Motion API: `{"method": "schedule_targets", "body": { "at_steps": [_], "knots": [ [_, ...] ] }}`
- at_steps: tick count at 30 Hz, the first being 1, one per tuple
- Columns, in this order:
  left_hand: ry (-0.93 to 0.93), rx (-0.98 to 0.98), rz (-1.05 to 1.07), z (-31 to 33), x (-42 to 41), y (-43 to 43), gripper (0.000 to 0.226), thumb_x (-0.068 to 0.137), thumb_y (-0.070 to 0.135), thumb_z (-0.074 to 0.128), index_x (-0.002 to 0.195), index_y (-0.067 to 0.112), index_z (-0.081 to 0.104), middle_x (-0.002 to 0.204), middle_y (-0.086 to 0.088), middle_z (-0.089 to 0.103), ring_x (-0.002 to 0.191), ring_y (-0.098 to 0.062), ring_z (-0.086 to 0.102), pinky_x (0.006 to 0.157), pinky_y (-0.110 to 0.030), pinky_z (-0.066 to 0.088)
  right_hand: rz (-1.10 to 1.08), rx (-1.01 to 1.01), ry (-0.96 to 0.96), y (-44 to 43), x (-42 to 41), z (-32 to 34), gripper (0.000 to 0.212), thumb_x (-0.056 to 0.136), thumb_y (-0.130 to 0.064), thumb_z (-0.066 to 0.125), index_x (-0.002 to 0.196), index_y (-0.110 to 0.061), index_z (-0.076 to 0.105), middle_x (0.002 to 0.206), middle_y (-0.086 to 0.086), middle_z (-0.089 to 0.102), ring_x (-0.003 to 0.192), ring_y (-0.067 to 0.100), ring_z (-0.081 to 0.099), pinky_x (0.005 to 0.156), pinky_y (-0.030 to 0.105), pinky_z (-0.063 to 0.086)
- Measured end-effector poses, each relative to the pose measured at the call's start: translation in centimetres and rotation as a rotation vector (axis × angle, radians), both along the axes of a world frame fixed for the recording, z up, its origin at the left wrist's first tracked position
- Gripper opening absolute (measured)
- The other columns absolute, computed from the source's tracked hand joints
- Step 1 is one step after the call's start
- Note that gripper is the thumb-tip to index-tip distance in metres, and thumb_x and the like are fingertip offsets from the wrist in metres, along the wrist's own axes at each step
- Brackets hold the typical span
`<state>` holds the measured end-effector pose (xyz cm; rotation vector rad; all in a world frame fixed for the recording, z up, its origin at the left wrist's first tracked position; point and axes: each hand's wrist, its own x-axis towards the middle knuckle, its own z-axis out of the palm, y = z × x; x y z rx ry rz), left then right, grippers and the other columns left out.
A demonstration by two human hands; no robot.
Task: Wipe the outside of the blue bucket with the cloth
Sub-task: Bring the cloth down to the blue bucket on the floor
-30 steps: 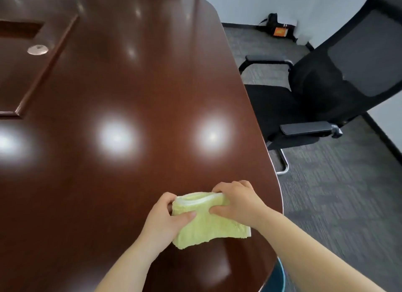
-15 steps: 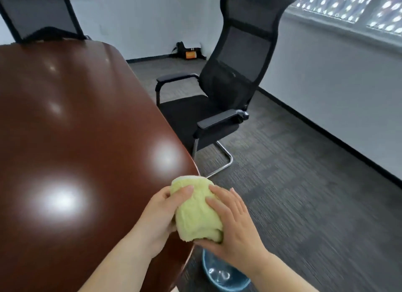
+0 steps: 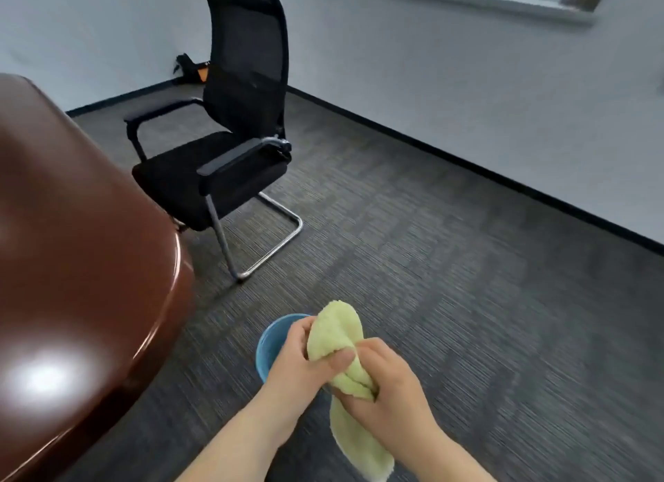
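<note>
A pale green cloth point(image 3: 336, 332) is held up over the floor between both hands. My left hand point(image 3: 305, 364) grips its upper part, thumb across the front. My right hand point(image 3: 390, 384) grips the middle, and the cloth's lower end hangs down below that hand. The blue bucket point(image 3: 273, 341) stands on the carpet directly beneath and behind the hands; only its left rim and part of its inside show, the rest is hidden by my hands and the cloth.
A glossy brown table point(image 3: 79, 266) fills the left side, its rounded edge close to the bucket. A black mesh office chair point(image 3: 222, 158) stands on the grey carpet beyond. White walls with a dark skirting run along the right.
The cloth has left the table and come down over the floor above the bucket. The view has swung right and down. My right hand now grips the cloth's middle instead of lying against it.
</note>
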<state>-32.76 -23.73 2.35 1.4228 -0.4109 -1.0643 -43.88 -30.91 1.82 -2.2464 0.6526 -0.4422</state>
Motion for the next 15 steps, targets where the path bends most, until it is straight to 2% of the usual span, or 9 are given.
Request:
{"method": "schedule_targets", "body": {
  "at_steps": [2,3,4,6,7,9,10,13,15],
  "knots": [
    [0.017,-0.003,0.006,-0.6,-1.2,-0.4,0.057,0.047,0.015,0.077,0.096,0.023,0.048,0.091,-0.001,0.061,0.074,-0.008,0.061,0.055,-0.017,0.049,-0.038,-0.105,-0.019,-0.8,-1.1,-0.4,0.029,0.063,-0.033,0.069,0.073,-0.006,0.066,0.09,0.004,0.065,0.091,0.014,0.05,0.08,0.028,0.045],
    [0.029,-0.001,0.003,-1.0,-1.5,-0.6,0.062,0.044,0.019,0.076,0.099,0.023,0.048,0.093,-0.002,0.061,0.079,-0.012,0.059,0.058,-0.019,0.049,-0.035,-0.111,-0.035,-1.2,-1.5,-0.9,0.032,0.061,-0.036,0.069,0.079,-0.009,0.068,0.101,0.002,0.061,0.104,0.01,0.044,0.089,0.026,0.039],
    [0.044,-0.001,-0.006,-1.4,-1.7,-0.8,0.065,0.042,0.022,0.075,0.101,0.023,0.048,0.095,-0.003,0.062,0.082,-0.014,0.059,0.061,-0.021,0.049,-0.032,-0.058,-0.037,-1.5,-1.8,-1.5,0.04,0.06,-0.038,0.069,0.094,-0.015,0.068,0.118,-0.002,0.051,0.119,0.011,0.034,0.099,0.03,0.031],
    [0.073,-0.009,-0.04,-2.8,-1.5,-1.6,0.07,0.04,0.026,0.075,0.105,0.023,0.051,0.093,0.0,0.065,0.085,-0.014,0.061,0.065,-0.024,0.049,-0.019,0.194,-0.008,-1.7,-2.0,-3.0,0.067,0.058,-0.045,0.067,0.121,-0.037,0.046,0.138,-0.015,0.02,0.133,0.006,0.015,0.107,0.026,0.022],
    [0.082,-0.013,-0.068,-3.7,-1.2,-2.2,0.069,0.039,0.027,0.075,0.104,0.023,0.052,0.09,0.003,0.068,0.084,-0.012,0.063,0.065,-0.024,0.05,-0.013,0.314,-0.015,-1.8,-1.9,-4.0,0.072,0.056,-0.047,0.066,0.121,-0.048,0.035,0.138,-0.02,0.017,0.132,-0.001,0.018,0.105,0.02,0.026],
    [0.085,-0.017,-0.127,-6.2,-0.3,-3.5,0.065,0.04,0.027,0.076,0.102,0.024,0.054,0.082,0.009,0.07,0.079,-0.008,0.065,0.064,-0.021,0.051,-0.048,0.439,-0.071,-2.2,-1.5,-6.8,0.065,0.054,-0.045,0.066,0.105,-0.063,0.031,0.128,-0.023,0.034,0.113,-0.011,0.041,0.088,0.009,0.04],
    [0.085,-0.015,-0.141,-7.8,0.1,-4.2,0.064,0.04,0.026,0.076,0.101,0.024,0.054,0.08,0.012,0.071,0.078,-0.006,0.065,0.063,-0.02,0.051,-0.093,0.489,-0.089,-2.4,-1.3,-8.6,0.061,0.053,-0.043,0.067,0.098,-0.065,0.031,0.118,-0.022,0.044,0.102,-0.01,0.05,0.08,0.01,0.045],
    [0.081,0.006,-0.108,-14.2,1.0,-5.3,0.061,0.041,0.025,0.075,0.099,0.024,0.053,0.078,0.015,0.071,0.076,-0.003,0.065,0.063,-0.018,0.052,-0.199,0.618,-0.123,-3.2,-0.7,-15.6,0.071,0.052,-0.041,0.07,0.102,-0.067,0.026,0.113,-0.023,0.053,0.098,-0.001,0.058,0.082,0.031,0.054],
    [0.068,0.023,-0.07,-19.1,1.5,-5.6,0.059,0.042,0.022,0.076,0.097,0.025,0.054,0.078,0.015,0.071,0.076,-0.003,0.065,0.062,-0.018,0.052,-0.204,0.649,-0.087,-3.3,0.0,-20.6,0.083,0.053,-0.045,0.07,0.114,-0.067,0.018,0.119,-0.036,0.046,0.105,-0.004,0.055,0.087,0.032,0.052]
  ]
}}
